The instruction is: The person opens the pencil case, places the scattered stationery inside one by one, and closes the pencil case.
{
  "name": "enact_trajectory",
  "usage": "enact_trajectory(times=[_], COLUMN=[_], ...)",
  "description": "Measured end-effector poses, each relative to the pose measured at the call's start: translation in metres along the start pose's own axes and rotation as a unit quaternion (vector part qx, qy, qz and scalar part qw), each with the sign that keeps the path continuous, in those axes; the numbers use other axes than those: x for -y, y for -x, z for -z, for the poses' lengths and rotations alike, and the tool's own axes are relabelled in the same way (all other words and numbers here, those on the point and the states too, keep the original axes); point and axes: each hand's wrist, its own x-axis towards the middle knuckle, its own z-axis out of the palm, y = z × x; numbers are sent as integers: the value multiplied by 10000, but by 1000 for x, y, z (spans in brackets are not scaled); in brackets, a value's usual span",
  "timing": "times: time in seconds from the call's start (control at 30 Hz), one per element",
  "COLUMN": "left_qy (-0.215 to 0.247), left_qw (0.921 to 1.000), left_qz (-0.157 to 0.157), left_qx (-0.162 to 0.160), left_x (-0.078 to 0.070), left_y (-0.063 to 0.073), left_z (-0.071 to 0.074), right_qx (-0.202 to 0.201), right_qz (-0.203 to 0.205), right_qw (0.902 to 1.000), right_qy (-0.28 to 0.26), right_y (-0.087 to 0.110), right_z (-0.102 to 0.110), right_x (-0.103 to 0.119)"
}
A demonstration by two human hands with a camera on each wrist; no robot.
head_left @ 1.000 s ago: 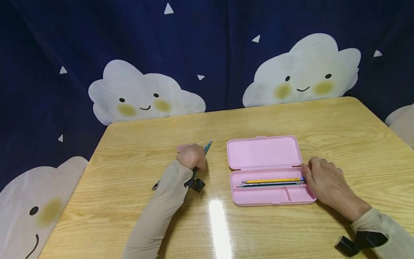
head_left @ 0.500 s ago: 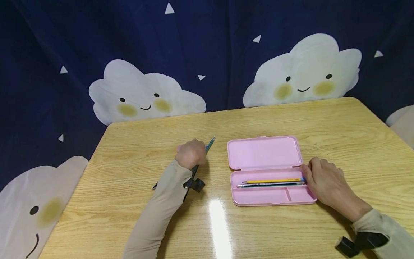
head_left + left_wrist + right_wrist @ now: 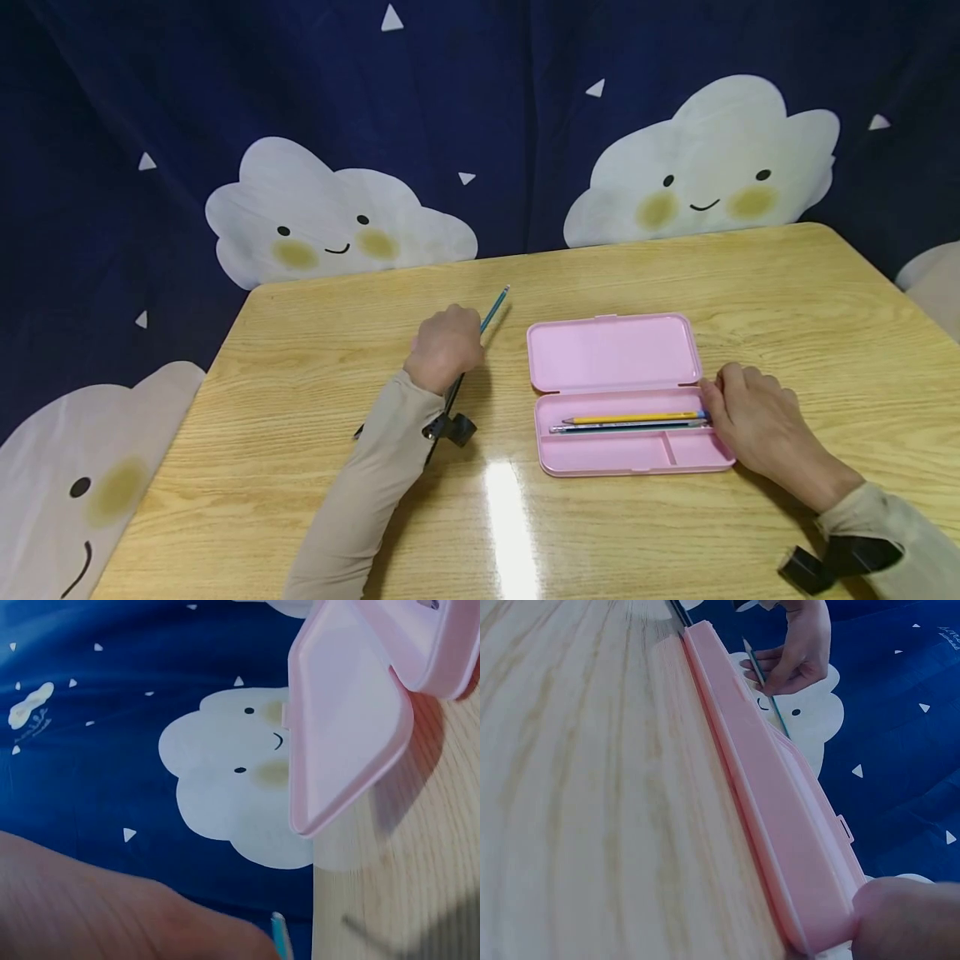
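- Left sleeve (image 3: 356,500), nearer the left edge of the desk (image 3: 292,358), is creased beige.
- A blocky black left camera (image 3: 461,429) sits at its cuff.
- Right sleeve (image 3: 913,533) matches, with a boxy black right camera (image 3: 804,571).
- Left hand (image 3: 446,346) and right hand (image 3: 761,423) are bare.

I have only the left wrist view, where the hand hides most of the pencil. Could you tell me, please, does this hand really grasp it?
Observer: Yes. The right wrist view shows the left hand pinching the pencil.
Operator: Thank you. My view does not show the right hand. Where is it, please?
Observer: In the head view it touches the right end of the open case.
Operator: I see only a corner of the inside. Does something lie in there?
Observer: Yes, a yellow pencil lies lengthwise in the far compartment.
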Motion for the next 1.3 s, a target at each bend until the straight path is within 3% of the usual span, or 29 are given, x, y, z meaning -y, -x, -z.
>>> enact_trajectory(times=[0.3,0.47,0.77,1.1,1.3], left_qy=[145,-3,-223,-302,-374], left_qw=[9957,9928,9929,9861,9858], left_qz=[-761,-982,-1088,-1627,-1638], left_qx=[-499,-690,-433,-124,2], left_x=[-4,-8,-15,-23,-28], left_y=[4,5,5,2,2], left_z=[3,3,1,-10,-13], right_qx=[37,-33,-16,32,52], right_qz=[-48,-4,-30,-58,-69], right_qw=[10000,10000,10000,10000,9999], right_qy=[-19,-31,-65,-67,-51], right_y=[0,0,1,1,0], right_z=[0,0,0,1,1], right_x=[0,-1,-1,0,0])
